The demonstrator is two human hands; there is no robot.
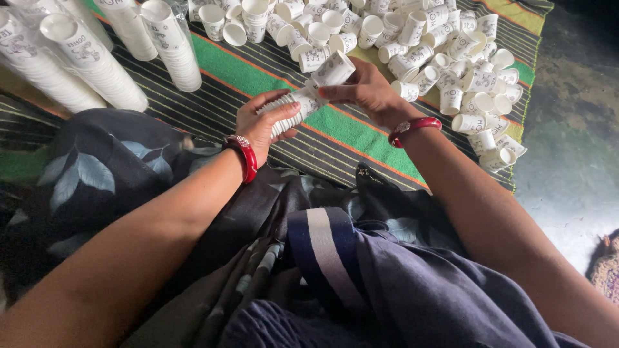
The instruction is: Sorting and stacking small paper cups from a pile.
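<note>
Head view is showing the left hand [261,125] wrapping closed around a stack [287,111] of nested cups, its long axis running up and right; the right hand [367,90] is pinching one cup [332,69] at the stack's far end; loose cups [451,71] are lying right of the stack.

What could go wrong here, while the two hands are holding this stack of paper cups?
1. The stack lies sideways in the left hand; the right hand holds only the end cup, so the stack may bend or come apart.
2. Loose cups crowd the mat beside the right wrist; an arm could knock or crush them.
</note>
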